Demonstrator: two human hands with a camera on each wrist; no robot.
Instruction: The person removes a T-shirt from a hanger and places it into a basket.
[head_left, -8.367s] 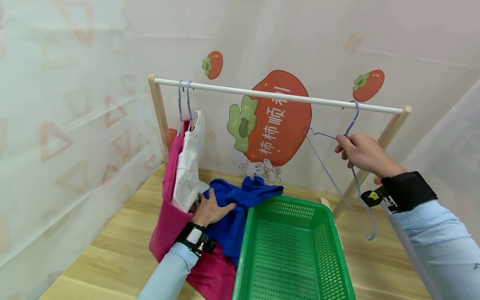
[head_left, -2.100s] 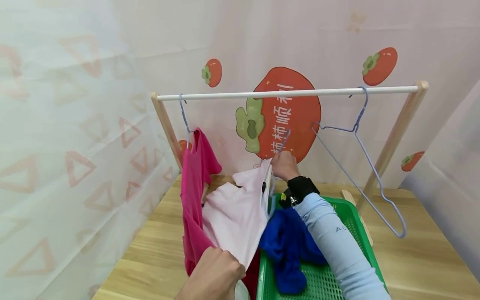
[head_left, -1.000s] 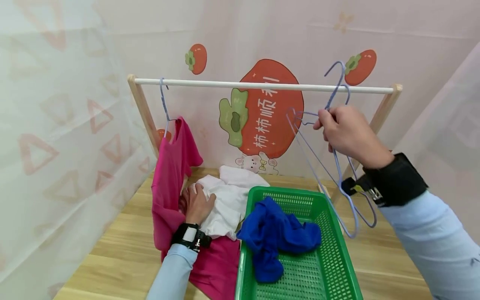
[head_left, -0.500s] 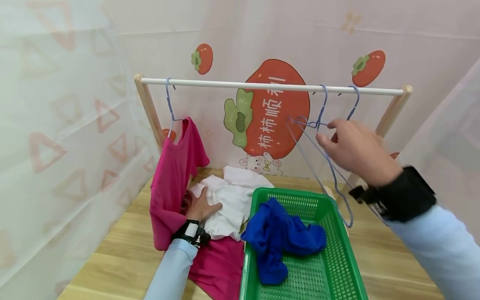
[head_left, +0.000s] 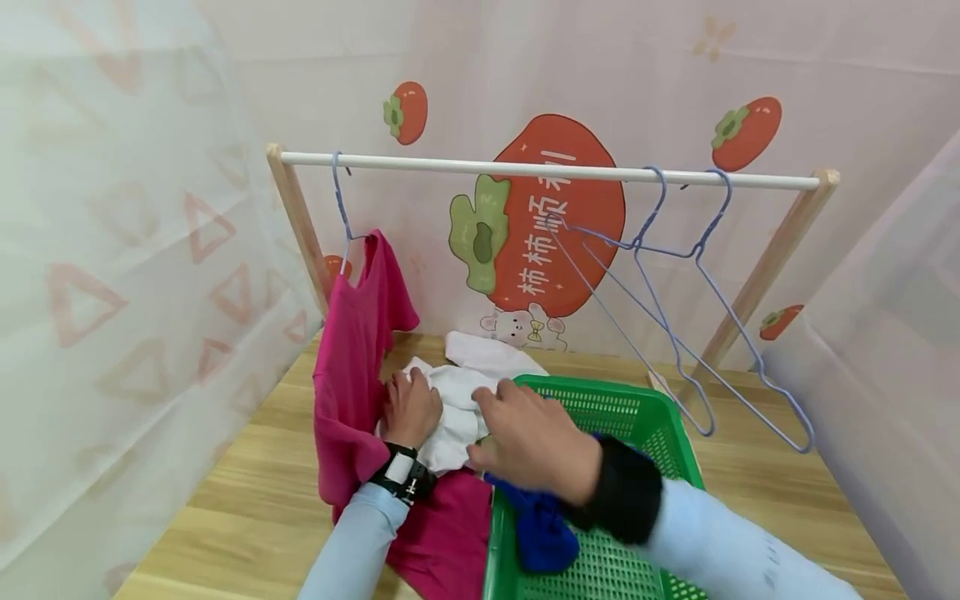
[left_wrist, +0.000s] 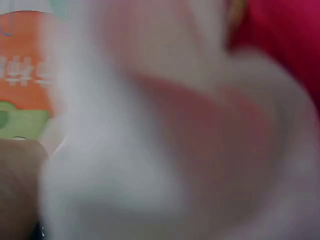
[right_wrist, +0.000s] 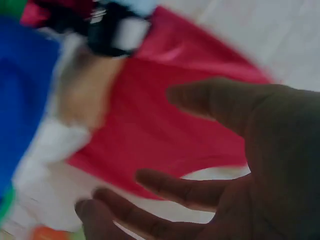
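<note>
In the head view my left hand point(head_left: 411, 408) grips a crumpled white T-shirt point(head_left: 457, 408) on the table, its thumb drawn in toward the fingers. Blurred white cloth point(left_wrist: 115, 165) covers most of the left wrist view. My right hand point(head_left: 528, 433) is over the basket's left rim, thumb and fingers spread, with nothing held; the right wrist view also shows its fingers apart. Just left of my left hand, a pink T-shirt point(head_left: 352, 358) hangs on a blue hanger point(head_left: 341, 204). A blue garment point(head_left: 543, 533) lies in the green basket point(head_left: 489, 567), partly hidden by my right arm.
A rack with a white rail point(head_left: 480, 168) spans the back of the wooden table point(head_left: 240, 483). Two bare blue hangers, a nearer one point(head_left: 686, 367) and an outer one point(head_left: 757, 358), hang at its right. More pink cloth point(head_left: 442, 533) lies beside the basket.
The white T-shirt came off its hanger, which my right hand hung back on the rail at right and released. That hand has since swung left and down. The blue garment now lies in the basket.
</note>
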